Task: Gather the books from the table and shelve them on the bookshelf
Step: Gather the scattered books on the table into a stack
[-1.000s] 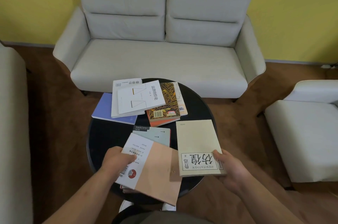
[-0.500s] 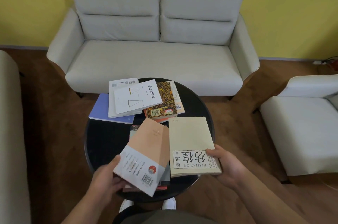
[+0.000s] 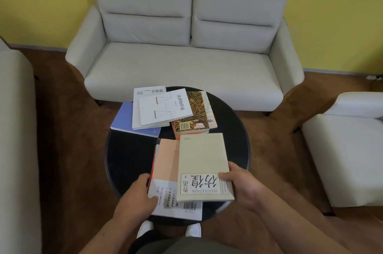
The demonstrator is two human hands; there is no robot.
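Two loose groups of books lie on the round black surface (image 3: 124,156), and the coming move turns on how the near group sits between the hands. At the far left, hanging over the rim, is a blue book (image 3: 124,119), with two white books (image 3: 163,106) fanned on top of it and a yellow-patterned book (image 3: 192,113) just to their right; all of these lie well apart from both hands, toward the sofa (image 3: 182,71). Nearer, the left hand (image 3: 136,197) presses against the left edge of the near pile, its grip closed on the peach-and-white book (image 3: 165,162), thumb on the white lower cover; thin red-edged books show beneath it, though how many I cannot tell. To the right, partly overlapping that book, is the cream book (image 3: 203,158), whose near right corner the right hand (image 3: 242,187) holds, thumb on top and fingers underneath. Both near books run with their long axes away from the person, side by side, so squaring them into one stack looks like a short inward slide of each hand. The far group probably calls for a forward reach, slightly nearer the left hand. No bookshelf is in view.
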